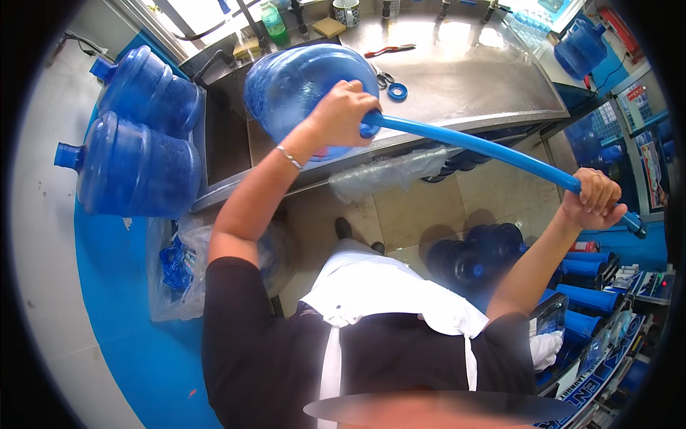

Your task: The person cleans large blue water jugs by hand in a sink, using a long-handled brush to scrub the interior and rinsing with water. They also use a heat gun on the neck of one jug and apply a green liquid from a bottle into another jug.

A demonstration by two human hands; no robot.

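A large blue plastic water jug (300, 80) is held tilted over the sink end of a steel counter, its neck end turned towards me. My left hand (345, 115) is closed around the neck, hiding much of it. A long blue pole (471, 142) meets the jug at that hand; its far end is hidden there. Out to the right, my right hand (594, 199) grips the pole close to its free end, with the pole sloping down to the right.
Two blue jugs (136, 166) lie left of the sink (222, 139). On the steel counter (471, 80) are a red-handled tool (390, 50), scissors (382, 78) and a blue tape roll (397, 91). Dark blue jugs (477, 257) stand on the floor; blue filter housings (587, 297) are at right.
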